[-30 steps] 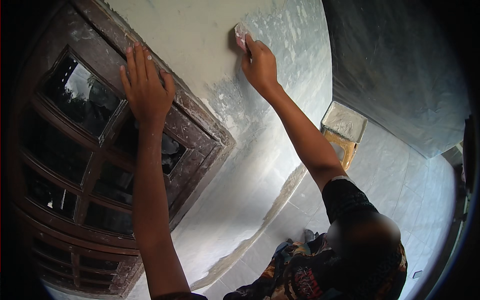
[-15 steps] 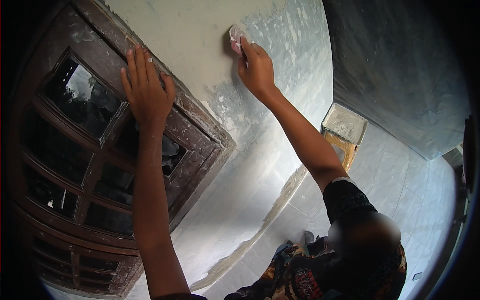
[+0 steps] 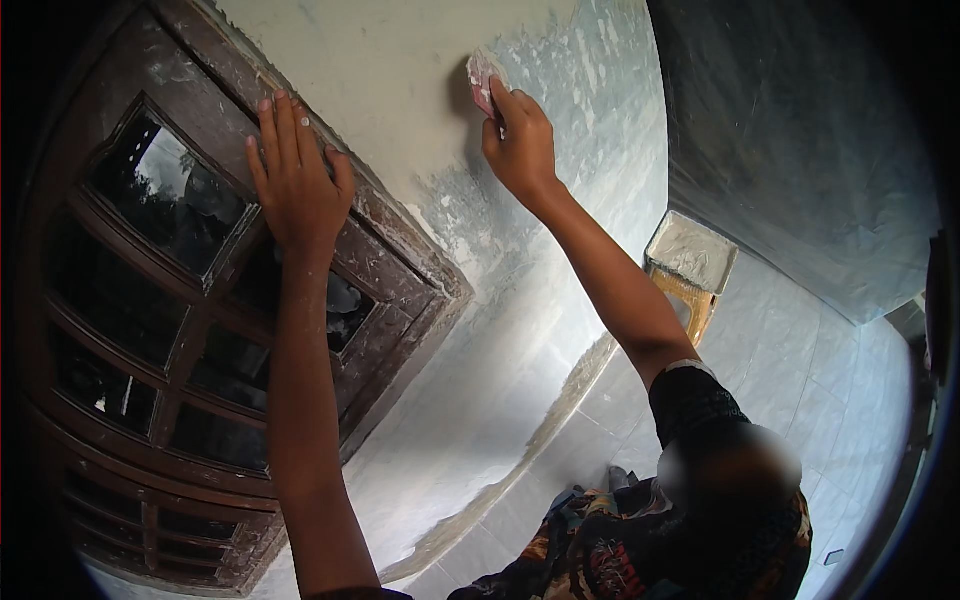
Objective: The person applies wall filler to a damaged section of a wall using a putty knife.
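My left hand [image 3: 303, 193] lies flat with its fingers stretched out on the brown wooden window frame [image 3: 375, 215], near where it meets the wall. A pinkish putty knife [image 3: 482, 80], smeared with pale putty, is gripped in my right hand [image 3: 523, 145]. Its blade is at the wall [image 3: 380, 70], on the border between the smooth cream coat and the patchy grey surface [image 3: 585, 90]. The fingers hide most of the handle, and whether the blade's edge touches the wall I cannot tell.
A rectangular tray of pale putty [image 3: 690, 250] stands on a yellow-brown stool [image 3: 690, 303] by the wall, right of my right forearm. Dark sheeting [image 3: 790, 140] hangs at the far right. Grey tiles cover the floor [image 3: 780, 350]. Dark glass panes [image 3: 165, 185] fill the window.
My right hand and the putty knife have shifted slightly to the right in the picture. My left hand stays spread on the window frame.
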{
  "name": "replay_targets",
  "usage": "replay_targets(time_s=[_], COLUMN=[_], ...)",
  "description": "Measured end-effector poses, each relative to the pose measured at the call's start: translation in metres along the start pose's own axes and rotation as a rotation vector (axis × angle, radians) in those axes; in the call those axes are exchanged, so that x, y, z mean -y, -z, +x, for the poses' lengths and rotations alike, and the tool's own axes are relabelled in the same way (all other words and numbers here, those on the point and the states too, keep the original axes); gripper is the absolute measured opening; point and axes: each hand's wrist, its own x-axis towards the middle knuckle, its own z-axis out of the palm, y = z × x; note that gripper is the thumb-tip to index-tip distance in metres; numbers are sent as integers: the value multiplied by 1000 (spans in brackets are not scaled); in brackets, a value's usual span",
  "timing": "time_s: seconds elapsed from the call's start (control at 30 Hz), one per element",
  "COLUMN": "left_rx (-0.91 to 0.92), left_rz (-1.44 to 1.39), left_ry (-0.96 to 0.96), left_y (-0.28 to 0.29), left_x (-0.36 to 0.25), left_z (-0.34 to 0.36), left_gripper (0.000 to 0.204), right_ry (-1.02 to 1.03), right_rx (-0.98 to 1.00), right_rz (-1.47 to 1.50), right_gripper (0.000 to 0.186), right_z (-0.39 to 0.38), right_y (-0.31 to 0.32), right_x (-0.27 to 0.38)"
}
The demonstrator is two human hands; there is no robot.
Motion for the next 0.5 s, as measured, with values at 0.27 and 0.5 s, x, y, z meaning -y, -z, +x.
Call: replay_targets(time_s=[0.27,0.5], left_rx=[-6,-14], left_rz=[18,5], left_ry=[0,4], left_y=[0,2], left_x=[3,-2], left_z=[-3,1], left_gripper=[56,56], right_ry=[78,-47], right_rx=[292,55], right_rz=[151,-11], right_gripper=[68,50], right_z=[-129,-3], right_y=[23,2], right_x=[52,-7])
